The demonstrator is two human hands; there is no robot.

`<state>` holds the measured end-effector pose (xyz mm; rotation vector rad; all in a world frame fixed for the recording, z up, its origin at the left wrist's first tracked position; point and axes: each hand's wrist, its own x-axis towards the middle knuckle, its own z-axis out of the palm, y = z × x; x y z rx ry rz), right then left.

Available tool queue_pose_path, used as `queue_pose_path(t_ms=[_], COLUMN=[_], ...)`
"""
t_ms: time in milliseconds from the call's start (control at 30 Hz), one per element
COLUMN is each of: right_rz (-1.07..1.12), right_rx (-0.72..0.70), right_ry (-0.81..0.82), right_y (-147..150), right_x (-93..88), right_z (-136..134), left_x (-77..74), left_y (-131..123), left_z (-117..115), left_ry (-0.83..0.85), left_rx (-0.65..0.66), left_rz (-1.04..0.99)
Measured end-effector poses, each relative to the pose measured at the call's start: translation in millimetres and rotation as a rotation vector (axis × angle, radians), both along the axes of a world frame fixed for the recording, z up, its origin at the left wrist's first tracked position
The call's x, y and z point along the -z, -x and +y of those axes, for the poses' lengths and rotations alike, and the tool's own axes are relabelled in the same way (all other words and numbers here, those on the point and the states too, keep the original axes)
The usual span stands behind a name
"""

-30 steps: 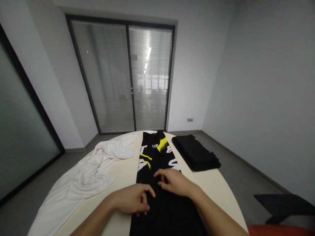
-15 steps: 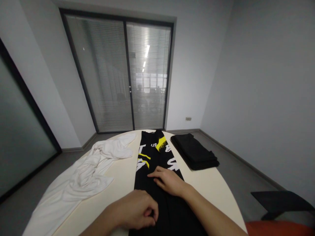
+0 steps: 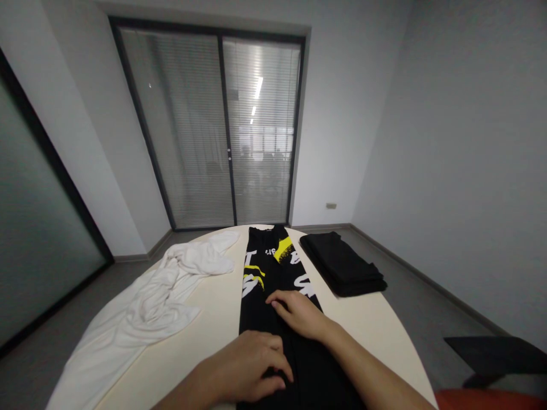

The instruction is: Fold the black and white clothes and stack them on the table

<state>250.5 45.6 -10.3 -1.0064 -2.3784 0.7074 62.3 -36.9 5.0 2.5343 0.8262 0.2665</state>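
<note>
A black shirt [image 3: 273, 319] with white and yellow print lies folded into a long strip down the middle of the table, its far end near the back edge. My right hand [image 3: 299, 314] rests palm down on the plain black part, just below the print, fingers loosely stretched and holding nothing. Closer to me, my left hand [image 3: 254, 364] is over the left side of the shirt. Its fingers are bent, with a gap between them and the thumb, and nothing shows in that gap. The near end of the shirt runs out of view.
A crumpled white garment [image 3: 158, 302] spreads along the left side of the round cream table [image 3: 217, 302]. On the right sits a stack of folded black cloth [image 3: 342, 265]. Beyond the right edge is a chair with a black armrest [image 3: 496, 356] and an orange seat [image 3: 487, 400].
My left hand has shifted slightly right, and its fingers have loosened away from the thumb. My right hand stays on the shirt. The whole view has moved a little.
</note>
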Motion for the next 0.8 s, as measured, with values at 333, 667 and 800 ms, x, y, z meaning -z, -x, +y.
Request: queue_pose_path(t_ms=[333,667,800], right_rz=[0.039,-0.095,-0.094], right_rx=[0.170,0.104,0.072], right_ry=[0.064,0.010,0.122], right_y=[5.4,-3.0,-8.6], right_x=[9.9,8.3,4.2], right_z=[5.0,7.2,11.8], left_x=[-0.2,20.4,21.8], left_y=[-7.0,-15.4,-16.6], left_z=[-6.9,-5.8,-3.6], left_ry=[-0.053,-0.089,-0.054], left_rx=[0.031,0.085,0.091], left_rz=[-0.003,-0.013,-0.040])
